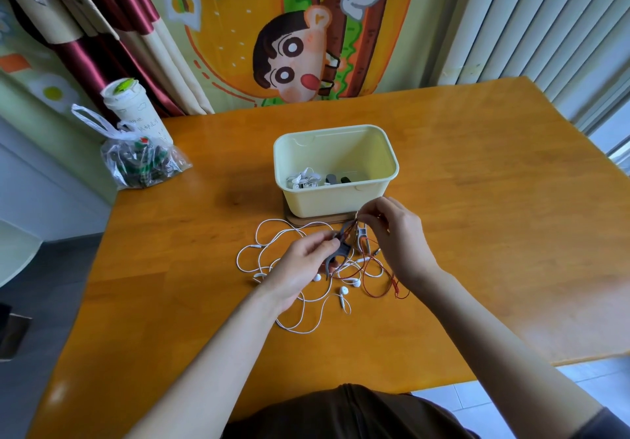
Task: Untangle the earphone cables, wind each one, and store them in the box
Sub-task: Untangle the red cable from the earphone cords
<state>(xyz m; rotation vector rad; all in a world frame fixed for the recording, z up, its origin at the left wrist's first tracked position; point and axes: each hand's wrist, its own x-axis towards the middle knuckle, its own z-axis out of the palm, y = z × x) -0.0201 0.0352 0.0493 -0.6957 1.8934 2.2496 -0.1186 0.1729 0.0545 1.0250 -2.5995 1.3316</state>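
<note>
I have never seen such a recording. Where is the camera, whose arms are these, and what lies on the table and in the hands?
No machine here: one camera on a person's head looks down at their own two bare hands. The left hand grips a grey forked piece, perhaps a cable winder. The right hand pinches a thin red cable. White earphones lie tangled on the wooden table. Behind them stands a cream box, already holding a wound white earphone.
</note>
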